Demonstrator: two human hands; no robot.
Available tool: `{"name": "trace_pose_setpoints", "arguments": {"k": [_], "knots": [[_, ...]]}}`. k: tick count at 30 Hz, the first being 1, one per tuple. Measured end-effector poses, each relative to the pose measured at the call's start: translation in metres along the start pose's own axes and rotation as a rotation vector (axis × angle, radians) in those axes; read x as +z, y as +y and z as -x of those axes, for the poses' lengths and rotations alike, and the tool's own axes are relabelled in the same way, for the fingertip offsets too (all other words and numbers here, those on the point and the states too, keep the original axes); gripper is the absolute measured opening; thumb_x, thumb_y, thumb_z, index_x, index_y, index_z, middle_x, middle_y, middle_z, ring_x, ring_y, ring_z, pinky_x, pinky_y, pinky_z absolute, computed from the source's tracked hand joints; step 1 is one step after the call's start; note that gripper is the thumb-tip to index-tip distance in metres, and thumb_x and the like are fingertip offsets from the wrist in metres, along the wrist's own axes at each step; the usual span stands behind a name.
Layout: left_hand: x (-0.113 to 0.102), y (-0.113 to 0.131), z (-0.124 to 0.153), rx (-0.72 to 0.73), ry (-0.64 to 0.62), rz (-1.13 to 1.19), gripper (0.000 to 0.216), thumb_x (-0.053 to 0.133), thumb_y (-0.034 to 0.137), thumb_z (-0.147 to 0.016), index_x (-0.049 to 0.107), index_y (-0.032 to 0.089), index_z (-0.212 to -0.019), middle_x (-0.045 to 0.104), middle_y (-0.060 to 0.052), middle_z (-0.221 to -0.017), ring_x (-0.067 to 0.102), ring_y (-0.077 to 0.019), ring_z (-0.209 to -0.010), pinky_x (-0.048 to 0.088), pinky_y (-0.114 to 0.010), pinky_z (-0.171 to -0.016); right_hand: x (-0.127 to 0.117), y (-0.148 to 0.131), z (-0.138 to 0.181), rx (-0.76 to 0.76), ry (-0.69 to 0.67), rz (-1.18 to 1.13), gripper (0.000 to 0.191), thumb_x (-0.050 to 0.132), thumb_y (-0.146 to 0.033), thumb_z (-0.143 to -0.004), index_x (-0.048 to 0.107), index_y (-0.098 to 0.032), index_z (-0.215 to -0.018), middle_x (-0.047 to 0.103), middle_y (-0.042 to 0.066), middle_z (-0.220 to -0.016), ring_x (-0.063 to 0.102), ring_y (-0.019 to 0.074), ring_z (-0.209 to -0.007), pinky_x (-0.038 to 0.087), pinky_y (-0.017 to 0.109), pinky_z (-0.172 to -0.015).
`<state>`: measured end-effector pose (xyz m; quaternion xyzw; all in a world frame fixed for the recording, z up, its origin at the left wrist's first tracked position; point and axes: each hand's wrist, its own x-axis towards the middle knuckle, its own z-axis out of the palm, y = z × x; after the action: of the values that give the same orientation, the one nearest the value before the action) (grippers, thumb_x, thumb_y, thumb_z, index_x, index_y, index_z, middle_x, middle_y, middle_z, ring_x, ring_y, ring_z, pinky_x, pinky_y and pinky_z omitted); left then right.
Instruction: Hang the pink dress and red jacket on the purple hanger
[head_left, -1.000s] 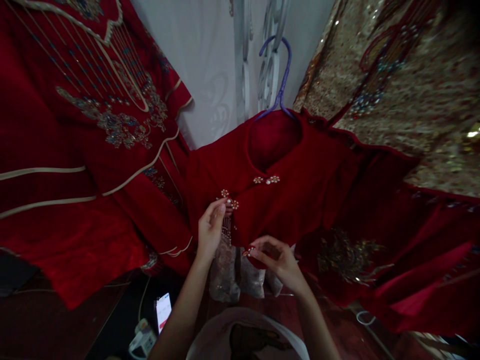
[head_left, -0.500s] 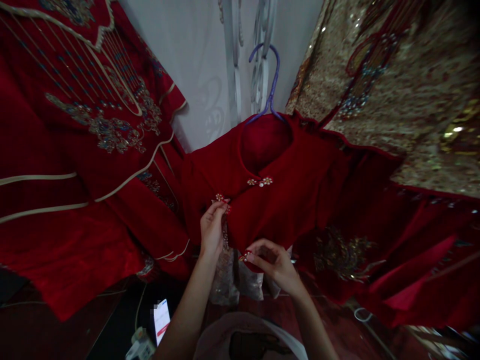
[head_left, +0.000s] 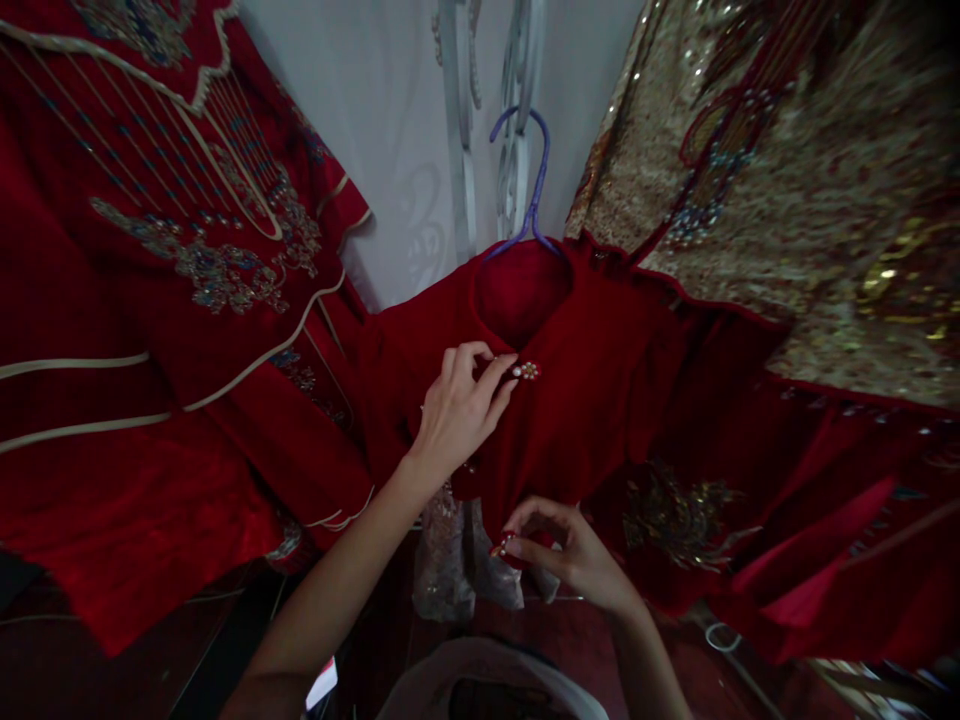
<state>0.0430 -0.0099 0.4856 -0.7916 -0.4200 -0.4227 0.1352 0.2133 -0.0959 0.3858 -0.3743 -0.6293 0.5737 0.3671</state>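
Observation:
A red jacket point(head_left: 592, 360) hangs in front of me on a purple hanger point(head_left: 537, 180). At its neckline, my left hand point(head_left: 461, 405) pinches the left part of a pearl-beaded frog button; the flower-shaped other part point(head_left: 529, 370) shows just beyond my fingertips. Lower down, my right hand point(head_left: 574, 550) grips another beaded frog button point(head_left: 501, 546) at the corner of the front flap, between thumb and fingers. The flap hangs partly loose there. My left hand and forearm hide much of the jacket's left front.
A red embroidered garment point(head_left: 225, 270) with bead strings hangs at left. To the right are a gold sequinned garment point(head_left: 825, 200) and a red skirt-like cloth point(head_left: 720, 450). A white metal stand point(head_left: 457, 150) rises behind. Clear plastic-like bags point(head_left: 442, 570) lie below, near a lit phone point(head_left: 321, 684).
My left hand has moved up and right from the jacket's side button to the neckline button. My right hand has lowered slightly, still holding the flap's button.

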Motion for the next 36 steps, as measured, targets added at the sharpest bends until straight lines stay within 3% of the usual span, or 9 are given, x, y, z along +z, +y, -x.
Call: {"name": "trace_pose_setpoints", "arguments": {"k": [4,9,14,19,23,27,30,33,36], "knots": [[0.001,-0.008,-0.011,0.223,0.006,-0.107,0.022,0.054,0.029,-0.089,0.065,0.023,-0.107,0.060,-0.006,-0.101,0.050,-0.0185,-0.092,0.044,-0.035,-0.082,-0.004,-0.001,0.001,0.014,-0.004,0.020,0.022,0.070,-0.037,-0.078,0.065,-0.016,-0.085,0.067,0.002,-0.083,0.061,0.0133,-0.079,0.048,0.026,-0.075],[-0.007,-0.012,-0.017,0.216,0.038,0.066,0.014,0.062,0.033,-0.084,0.068,0.024,-0.094,0.062,-0.003,-0.108,0.052,-0.0189,-0.102,0.035,-0.045,-0.098,-0.013,-0.009,-0.002,-0.024,-0.013,0.103,0.023,0.064,-0.038,-0.083,0.065,-0.018,-0.094,0.067,0.003,-0.088,0.062,0.0145,-0.083,0.048,0.028,-0.077],[-0.007,-0.018,-0.020,0.305,0.052,0.075,0.013,0.059,0.030,-0.086,0.066,0.027,-0.097,0.067,0.002,-0.098,0.055,-0.0156,-0.102,0.011,-0.055,-0.114,-0.029,-0.032,-0.003,-0.063,0.066,0.227,0.021,0.059,-0.038,-0.087,0.065,-0.019,-0.094,0.068,0.003,-0.090,0.062,0.0149,-0.085,0.047,0.027,-0.079],[-0.010,-0.025,-0.036,0.354,-0.093,0.043,0.019,0.049,0.033,-0.092,0.065,0.024,-0.098,0.067,0.004,-0.086,0.059,-0.0127,-0.090,-0.006,-0.060,-0.114,-0.046,-0.065,-0.018,-0.174,0.173,0.320,0.020,0.059,-0.037,-0.087,0.065,-0.019,-0.092,0.068,0.003,-0.090,0.063,0.0149,-0.085,0.049,0.026,-0.078],[-0.015,-0.030,-0.049,0.430,-0.128,0.008,0.022,0.049,0.034,-0.092,0.066,0.021,-0.086,0.064,0.005,-0.075,0.059,-0.0116,-0.081,-0.007,-0.060,-0.115,-0.061,-0.097,-0.042,-0.325,0.328,0.419,0.019,0.062,-0.037,-0.084,0.066,-0.019,-0.091,0.068,0.003,-0.090,0.064,0.0154,-0.083,0.051,0.027,-0.078],[-0.015,-0.033,-0.053,0.528,-0.076,-0.132,0.021,0.045,0.022,-0.092,0.065,0.022,-0.088,0.061,0.005,-0.071,0.057,-0.0111,-0.075,0.002,-0.061,-0.115,-0.063,-0.131,-0.064,-0.542,0.596,0.404,0.020,0.063,-0.037,-0.084,0.066,-0.020,-0.093,0.068,0.005,-0.097,0.064,0.0172,-0.092,0.050,0.032,-0.088],[-0.010,-0.033,-0.048,0.589,-0.064,-0.225,0.022,0.042,0.016,-0.091,0.062,0.023,-0.097,0.060,0.004,-0.078,0.056,-0.0113,-0.078,0.011,-0.057,-0.116,-0.048,-0.151,-0.077,-0.621,0.546,0.292,0.027,0.058,-0.039,-0.087,0.064,-0.021,-0.106,0.066,0.006,-0.111,0.061,0.0185,-0.106,0.046,0.035,-0.098],[-0.004,-0.030,-0.038,0.434,0.036,-0.282,0.025,0.047,0.020,-0.088,0.054,0.020,-0.112,0.058,-0.004,-0.097,0.055,-0.0173,-0.095,0.020,-0.054,-0.114,-0.025,-0.152,-0.087,-0.556,0.329,0.157,0.044,0.046,-0.046,-0.092,0.051,-0.024,-0.130,0.054,0.007,-0.135,0.050,0.0206,-0.126,0.039,0.040,-0.107],[-0.005,-0.026,-0.030,0.107,0.193,-0.267,0.043,0.055,0.021,-0.080,0.045,0.015,-0.121,0.047,-0.015,-0.119,0.045,-0.0283,-0.116,0.025,-0.058,-0.109,-0.006,-0.136,-0.093,-0.470,0.440,0.185,0.075,0.045,-0.057,-0.088,0.024,-0.017,-0.148,0.022,0.011,-0.155,0.024,0.0238,-0.142,0.025,0.043,-0.115]]}}
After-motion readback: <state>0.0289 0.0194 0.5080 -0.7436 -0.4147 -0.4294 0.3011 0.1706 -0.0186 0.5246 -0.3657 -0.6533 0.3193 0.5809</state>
